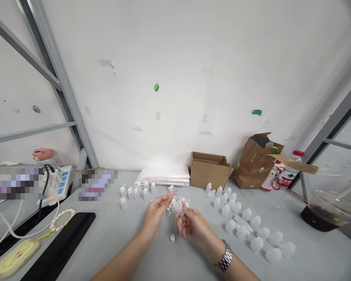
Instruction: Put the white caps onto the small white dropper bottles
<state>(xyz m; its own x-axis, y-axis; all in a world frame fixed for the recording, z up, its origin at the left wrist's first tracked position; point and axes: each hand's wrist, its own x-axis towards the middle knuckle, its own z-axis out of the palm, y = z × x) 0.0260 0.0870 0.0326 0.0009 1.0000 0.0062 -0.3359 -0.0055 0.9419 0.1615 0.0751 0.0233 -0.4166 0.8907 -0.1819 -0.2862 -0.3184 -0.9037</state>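
My right hand (190, 221) is closed around a small translucent white bottle (178, 208), tilted toward my left hand. With its fingertips pinched at the bottle's top end, my left hand (158, 209) grips a small white pump head (171, 188). Whether the pump is seated in the neck I cannot tell. Behind my hands lies a pile of loose white pump parts (185, 202), partly hidden by my fingers. Several bottles fitted with pumps (130, 192) stand to the left. On the right are many frosted bottles without pumps (247, 214), mostly upright. A small white piece (172, 237) sits nearer me.
Against the wall are a stack of white sheets (165, 175), an open cardboard box (210, 171) and a brown paper bag (250, 166). A cup of dark drink (321, 216) stands at right. A black slab (64, 246), yellow case (16, 257) and power strip (60, 187) occupy the left.
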